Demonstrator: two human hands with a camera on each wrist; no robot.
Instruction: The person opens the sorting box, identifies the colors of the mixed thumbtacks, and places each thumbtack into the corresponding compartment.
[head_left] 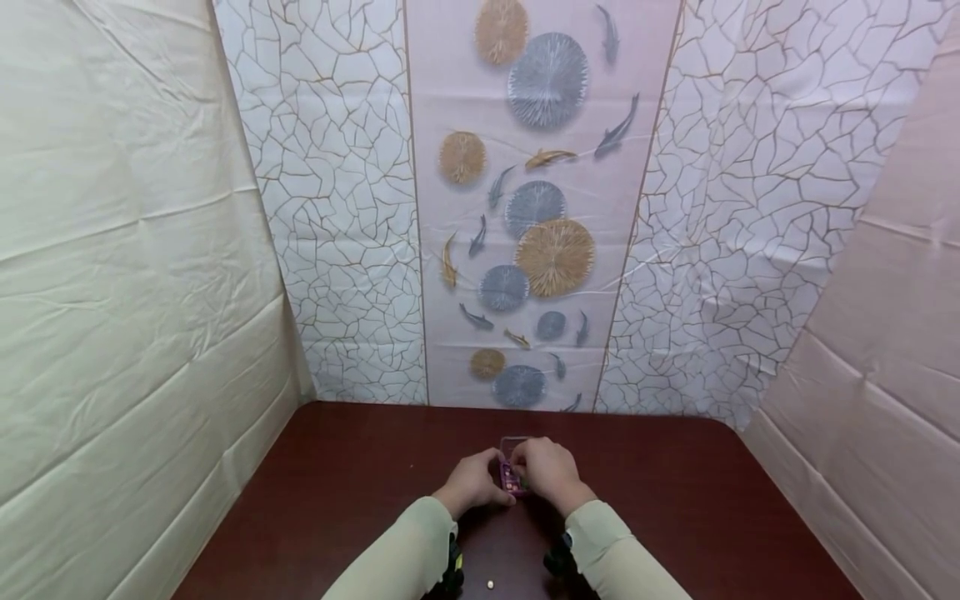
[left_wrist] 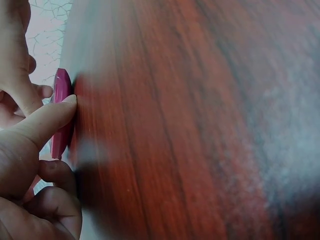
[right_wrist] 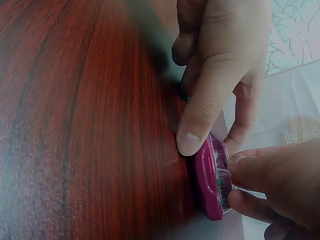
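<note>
A small magenta case (head_left: pixel 506 478) with clear compartments lies on the table, its transparent lid (head_left: pixel 514 438) raised at the far side. Small pink and pale pieces fill part of it, too tiny to identify. My left hand (head_left: pixel 474 482) grips the case from the left, thumb pressed on its near side (left_wrist: pixel 61 87). From the right, my right hand (head_left: pixel 547 471) reaches over the case with curled fingers. In the right wrist view, the right fingertips (right_wrist: pixel 242 167) touch the clear compartments, where something green (right_wrist: pixel 218 181) shows. Whether they pinch a piece is hidden.
A dark red-brown wooden table (head_left: pixel 360 475) spreads around the case. One small pale bead-like piece (head_left: pixel 491 584) lies near the front, between the forearms. A tiny speck (head_left: pixel 411 466) sits left of the hands. Patterned cloth (head_left: pixel 517 250) hangs behind, with plain cloth at both sides.
</note>
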